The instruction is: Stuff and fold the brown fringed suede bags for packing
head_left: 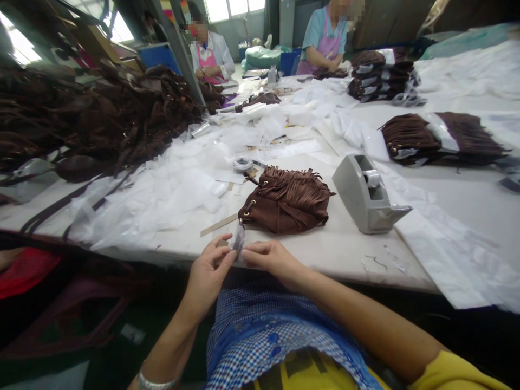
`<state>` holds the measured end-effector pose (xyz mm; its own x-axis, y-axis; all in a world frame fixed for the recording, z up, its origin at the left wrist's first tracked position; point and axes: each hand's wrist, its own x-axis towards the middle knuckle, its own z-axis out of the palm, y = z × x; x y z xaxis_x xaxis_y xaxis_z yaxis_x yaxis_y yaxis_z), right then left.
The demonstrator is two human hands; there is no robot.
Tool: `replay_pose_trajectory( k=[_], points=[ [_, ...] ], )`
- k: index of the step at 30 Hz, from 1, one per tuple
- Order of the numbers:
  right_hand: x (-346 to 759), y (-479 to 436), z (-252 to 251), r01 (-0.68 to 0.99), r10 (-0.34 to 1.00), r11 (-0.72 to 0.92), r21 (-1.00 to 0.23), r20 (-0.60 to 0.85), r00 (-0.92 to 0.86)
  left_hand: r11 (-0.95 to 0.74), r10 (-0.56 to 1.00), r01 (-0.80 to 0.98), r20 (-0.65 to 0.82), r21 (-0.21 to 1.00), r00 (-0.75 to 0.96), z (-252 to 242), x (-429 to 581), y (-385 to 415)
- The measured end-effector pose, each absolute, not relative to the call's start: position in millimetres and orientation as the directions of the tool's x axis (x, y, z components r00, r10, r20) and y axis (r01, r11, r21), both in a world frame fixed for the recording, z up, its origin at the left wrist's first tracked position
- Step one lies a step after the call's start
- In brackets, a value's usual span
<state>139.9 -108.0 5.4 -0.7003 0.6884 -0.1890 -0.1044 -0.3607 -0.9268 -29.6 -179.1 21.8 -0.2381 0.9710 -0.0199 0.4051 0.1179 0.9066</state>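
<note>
A brown fringed bag (290, 203) with gold eyelets lies on its side on the white table, its gathered top toward the left. From that end a strap wrapped in thin translucent wrapping (239, 236) hangs toward the table's front edge. My left hand (209, 268) pinches the lower end of this wrapped strap between thumb and fingers. My right hand (272, 259) grips the same piece from the other side, fingertips close to the left ones. The exact contact under the fingertips is partly hidden.
A grey tape dispenser (357, 197) stands right of the bag. White wrapping sheets (174, 189) spread to the left, below a heap of brown bags (101, 114). Stacked fringed bags (442, 138) lie at right. Two people (325, 40) work across the table.
</note>
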Motion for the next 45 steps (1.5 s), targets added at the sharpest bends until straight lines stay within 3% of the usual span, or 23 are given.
replay_pose_trajectory(
  k=[4, 7, 11, 16, 20, 24, 27, 30, 32, 37, 45],
  points=[
    [129, -114, 1, -0.066, 0.856, -0.166, -0.984, -0.111, -0.505, 0.064, 0.963, 0.554, 0.094, 0.83, -0.253, 25, -26, -180],
    [124, -119, -3, -0.068, 0.909, -0.048, -0.997, -0.016, -0.416, 0.048, 0.949, 0.507, 0.119, 0.861, -0.292, 23, -22, -182],
    [123, -124, -4, -0.055, 0.924, 0.018, -0.998, 0.037, -0.381, 0.044, 0.918, 0.334, 0.094, 0.941, -0.385, 16, -17, -182],
    [123, -125, -6, -0.068, 0.921, 0.036, -0.997, 0.059, -0.384, 0.065, 0.91, -0.085, -0.094, 0.994, -0.403, 14, -19, -178],
    [124, -123, -8, -0.078, 0.908, 0.014, -0.997, 0.045, -0.416, 0.132, 0.933, -0.28, -0.215, 0.951, -0.288, 14, -23, -177],
    [131, -117, -5, -0.04, 0.854, -0.087, -0.995, -0.054, -0.518, 0.083, 0.946, -0.221, -0.146, 0.972, -0.289, 11, -26, -177],
    [138, -112, -2, -0.067, 0.74, -0.322, -0.944, -0.207, -0.639, 0.052, 0.953, -0.146, -0.093, 0.988, -0.289, 11, -31, -177],
    [144, -110, -4, -0.17, 0.6, -0.621, -0.765, -0.326, -0.731, 0.059, 0.956, -0.116, -0.09, 0.991, -0.278, 15, -37, -178],
    [145, -111, -7, -0.223, 0.561, -0.709, -0.669, -0.343, -0.753, 0.063, 0.96, -0.109, -0.091, 0.992, -0.266, 19, -39, -179],
    [139, -121, -11, -0.232, 0.591, -0.687, -0.689, -0.344, -0.729, 0.094, 0.953, -0.142, -0.13, 0.985, -0.273, 25, -38, -183],
    [121, -137, -6, -0.253, 0.811, -0.423, -0.87, -0.239, -0.534, 0.093, 0.953, -0.144, -0.13, 0.985, -0.274, 21, -33, -191]
  ],
)
